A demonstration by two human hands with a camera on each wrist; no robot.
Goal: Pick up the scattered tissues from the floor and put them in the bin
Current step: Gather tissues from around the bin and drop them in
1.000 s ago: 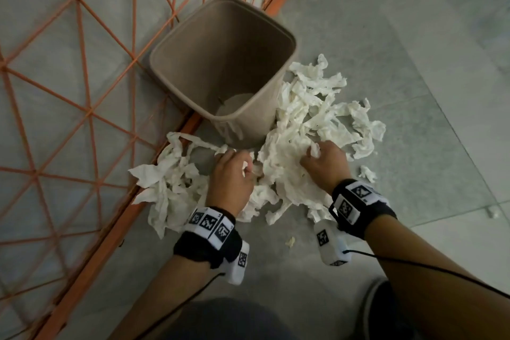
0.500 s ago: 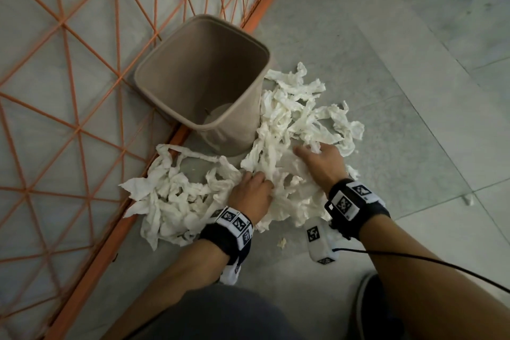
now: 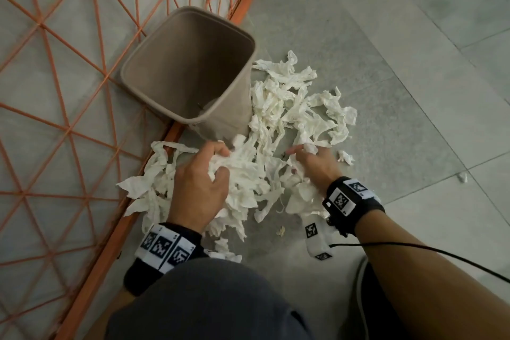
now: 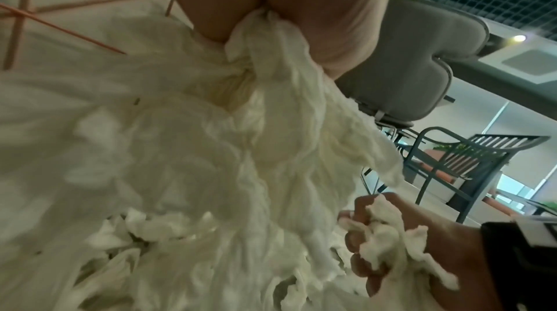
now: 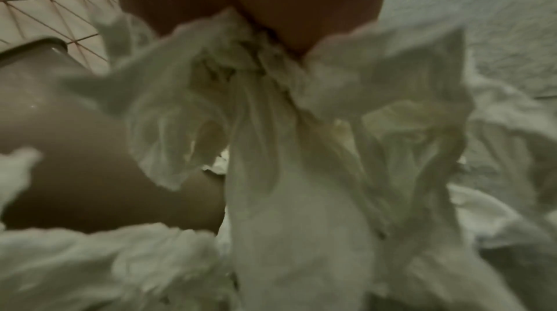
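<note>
A heap of crumpled white tissues (image 3: 289, 107) lies on the grey floor, wrapped round the near and right sides of a beige square bin (image 3: 154, 91). My left hand (image 3: 207, 171) grips a bunch of tissues (image 4: 271, 82) at the heap's near left, just below the bin's near corner. My right hand (image 3: 309, 157) holds another bunch of tissues (image 5: 271, 92) at the near right; the left wrist view shows that hand (image 4: 379, 244) with its fingers curled round paper. The bin's inside looks bare apart from its bottom.
An orange metal lattice fence (image 3: 82, 36) runs along the left, its base rail (image 3: 105, 246) touching the bin. Small tissue scraps (image 3: 346, 158) lie right of the heap. My knee (image 3: 209, 301) fills the bottom. Chairs (image 4: 470, 161) stand beyond in the left wrist view.
Both hands have drawn back toward me and lifted, bunching tissues in their grips. The left hand shifted left and closed on a wad. The head view has tilted, so the bin sits higher.
</note>
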